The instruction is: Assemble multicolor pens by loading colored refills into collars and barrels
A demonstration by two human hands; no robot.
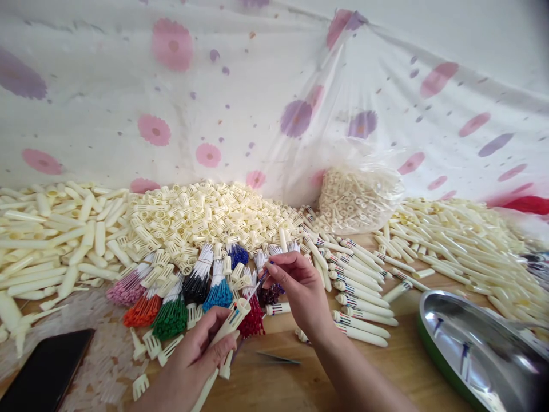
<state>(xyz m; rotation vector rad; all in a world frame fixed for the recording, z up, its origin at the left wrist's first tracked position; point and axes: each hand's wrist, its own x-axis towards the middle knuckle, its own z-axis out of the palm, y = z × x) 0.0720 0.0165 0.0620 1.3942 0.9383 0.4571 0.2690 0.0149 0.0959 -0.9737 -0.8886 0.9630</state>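
A cream pen barrel (226, 327) is held at a tilt by the left hand (198, 348), its fingers and thumb closed around the shaft at the near middle of the wooden table (309, 380), the mouth pointed far and right. A slim refill (256, 288), white with a dark bluish end, is pinched between the thumb and fingertips of the right hand (302, 292) at that mouth; whether its white tip is inside cannot be told. The step is best done, it seems, if the barrel is gripped steadily and the refill is lined up with a single slot; a light pinch is advised, since so thin a stem could easily be bent. The barrel is seen to be smooth and pale, with narrow slots cut around its far end; what is seated within them is too small to be made out clearly. Just beyond the hands, color-sorted refill bundles (217, 294) are ranged below a heap of slotted collars (201, 214), while pens (364, 320) with multicolored ends are laid in rows to the right.
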